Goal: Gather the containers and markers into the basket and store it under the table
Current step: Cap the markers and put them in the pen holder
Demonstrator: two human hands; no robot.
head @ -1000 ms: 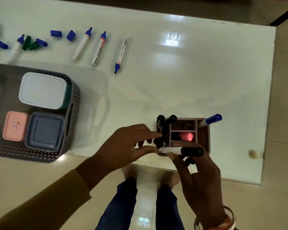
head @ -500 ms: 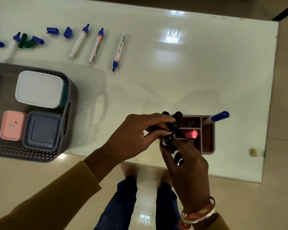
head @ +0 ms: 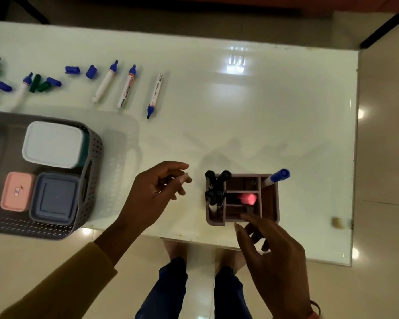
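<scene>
A brown divided organiser (head: 270, 203) stands near the table's front edge. Several black-capped markers (head: 215, 189) stand upright in its left slot, a blue-capped marker (head: 278, 177) leans at its back right, and a pink item (head: 248, 199) sits in the middle. My left hand (head: 157, 192) hovers just left of the organiser, fingers loosely spread, holding nothing. My right hand (head: 270, 247) is in front of the organiser, fingers relaxed and empty. The grey perforated basket (head: 91, 180) at left holds a white-lidded container (head: 53, 145), a blue-grey container (head: 55, 196) and a pink box (head: 16, 191).
Three blue-tipped markers (head: 127, 87) lie uncapped behind the basket. Loose blue caps (head: 72, 70), green caps (head: 38, 84) and more markers lie at the far left. The white table (head: 263, 111) ends at right; a small yellowish object (head: 336, 222) sits near its front right corner. My legs are below the edge.
Both hands have let go of the black markers, which now stand in the organiser's left slot. My left hand drew away to the left and my right hand pulled back toward me.
</scene>
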